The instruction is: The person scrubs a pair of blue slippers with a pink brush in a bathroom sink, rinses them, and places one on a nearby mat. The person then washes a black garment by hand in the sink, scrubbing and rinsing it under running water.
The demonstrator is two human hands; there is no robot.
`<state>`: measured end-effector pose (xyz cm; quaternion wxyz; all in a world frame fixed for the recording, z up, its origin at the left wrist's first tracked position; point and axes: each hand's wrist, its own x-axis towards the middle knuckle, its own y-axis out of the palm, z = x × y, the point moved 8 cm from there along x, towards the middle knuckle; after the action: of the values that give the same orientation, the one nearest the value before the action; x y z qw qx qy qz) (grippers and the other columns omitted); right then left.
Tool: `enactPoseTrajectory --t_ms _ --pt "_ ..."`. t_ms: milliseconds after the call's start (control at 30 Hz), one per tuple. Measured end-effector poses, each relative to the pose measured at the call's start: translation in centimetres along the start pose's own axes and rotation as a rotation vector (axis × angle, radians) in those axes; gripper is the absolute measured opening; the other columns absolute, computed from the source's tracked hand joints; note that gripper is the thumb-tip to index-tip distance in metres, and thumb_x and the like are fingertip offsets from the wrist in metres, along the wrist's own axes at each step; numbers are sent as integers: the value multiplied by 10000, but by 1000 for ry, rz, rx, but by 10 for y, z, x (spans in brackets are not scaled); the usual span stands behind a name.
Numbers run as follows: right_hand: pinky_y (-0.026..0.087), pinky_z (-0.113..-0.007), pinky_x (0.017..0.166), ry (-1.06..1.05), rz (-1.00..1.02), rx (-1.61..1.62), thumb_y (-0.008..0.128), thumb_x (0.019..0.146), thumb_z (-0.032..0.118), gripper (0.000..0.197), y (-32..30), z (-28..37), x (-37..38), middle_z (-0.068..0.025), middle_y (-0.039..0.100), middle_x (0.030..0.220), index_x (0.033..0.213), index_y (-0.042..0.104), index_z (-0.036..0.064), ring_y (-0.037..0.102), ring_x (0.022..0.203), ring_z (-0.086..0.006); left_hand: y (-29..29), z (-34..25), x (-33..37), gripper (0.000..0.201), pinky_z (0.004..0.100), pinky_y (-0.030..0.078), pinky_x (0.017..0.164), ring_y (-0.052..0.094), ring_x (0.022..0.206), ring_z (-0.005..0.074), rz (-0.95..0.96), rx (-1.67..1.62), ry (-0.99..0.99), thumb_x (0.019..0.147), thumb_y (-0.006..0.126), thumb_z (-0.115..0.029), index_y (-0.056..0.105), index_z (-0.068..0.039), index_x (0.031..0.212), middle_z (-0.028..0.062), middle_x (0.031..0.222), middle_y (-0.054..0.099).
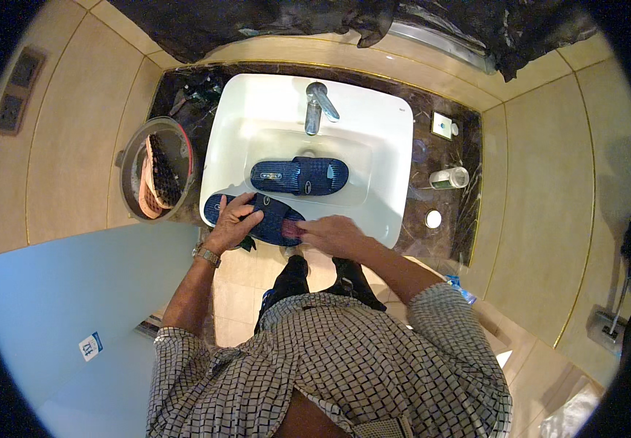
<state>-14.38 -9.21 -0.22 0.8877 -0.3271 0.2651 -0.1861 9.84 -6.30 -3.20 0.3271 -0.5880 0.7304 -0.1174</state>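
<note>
A dark blue slide slipper (272, 220) lies across the near left rim of the white sink (217, 139). My left hand (231, 223), with a watch on its wrist, grips this slipper around its middle. My right hand (334, 236) is closed on a small reddish-pink brush-like thing (291, 229), pressed against the slipper's right end; my fingers partly hide it. The other dark blue slipper (279, 176) rests in the basin, sole down, just beyond my hands.
A chrome faucet (315, 108) stands at the sink's far side. Left on the dark counter, a round basin (127, 191) holds a pair of brown slippers (156, 179). On the right are a clear jar (449, 178), a white round lid (433, 218) and a small square box (442, 125).
</note>
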Motion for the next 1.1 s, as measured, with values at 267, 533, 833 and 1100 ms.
enactPoseTrajectory --t_ms 267,533,833,1100 --pt "580 -548 759 -76 -101 32 590 1017 381 374 21 -2 22 -157 760 975 1361 634 239 728 840 -398 4 0 1 308 597 -77 1275 473 1473 272 -17 1 28 998 691 -428 801 -147 1060 138 1536 563" --pt "582 -515 769 7 25 14 530 1067 387 397 -19 -12 -31 -158 776 993 1343 690 151 735 853 -388 -2 -6 -1 294 605 -52 1274 486 1464 289 -24 -6 26 984 715 -413 806 -139 1037 143 1535 570" --pt "571 -535 837 -130 -124 47 508 1062 402 399 3 20 22 -180 767 1035 1353 656 173 734 940 -386 0 0 2 286 602 -39 1275 475 1476 304 -34 -18 29 977 726 -399 799 -127 1028 153 1536 570" --pt "566 -541 840 104 129 -4 473 1071 446 443 -15 -17 -37 -174 760 1077 1357 666 166 731 949 -387 4 7 2 293 594 -41 1279 486 1467 305 -78 -23 72 975 737 -398 795 -119 1044 166 1530 572"
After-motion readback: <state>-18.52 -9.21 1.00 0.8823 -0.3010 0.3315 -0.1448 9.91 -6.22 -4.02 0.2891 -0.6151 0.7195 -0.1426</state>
